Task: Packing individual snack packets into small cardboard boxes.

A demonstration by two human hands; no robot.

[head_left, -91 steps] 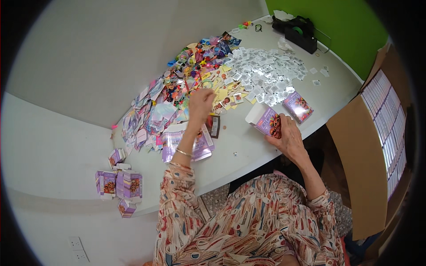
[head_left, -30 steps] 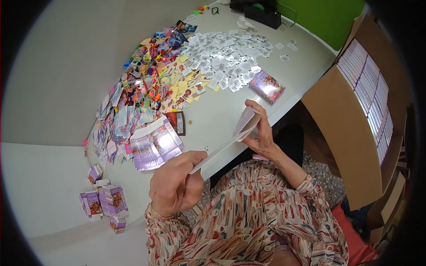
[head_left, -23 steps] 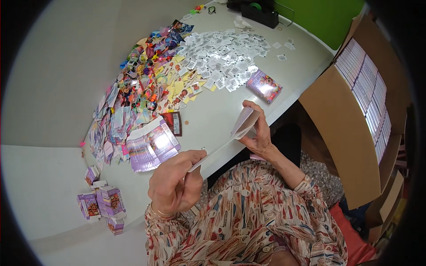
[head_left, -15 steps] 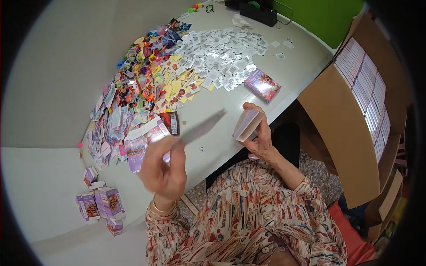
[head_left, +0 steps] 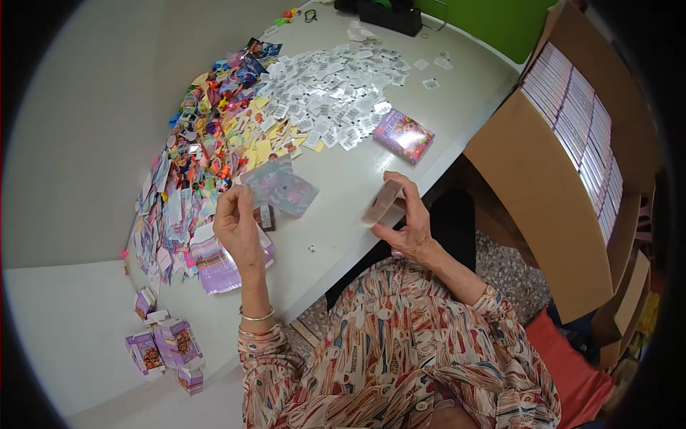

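Head view: small box pinched between right hand fingers.

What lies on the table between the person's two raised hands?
In the head view, between the left hand and the right hand with its small box, mostly bare white table; a translucent sheet hangs from the left.

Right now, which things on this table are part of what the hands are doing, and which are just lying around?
In use: left hand lifting a translucent printed sheet; right hand holding a small open-ended carton.

Lying about: closed purple box, white label heap, black tape dispenser, brown cardboard case.
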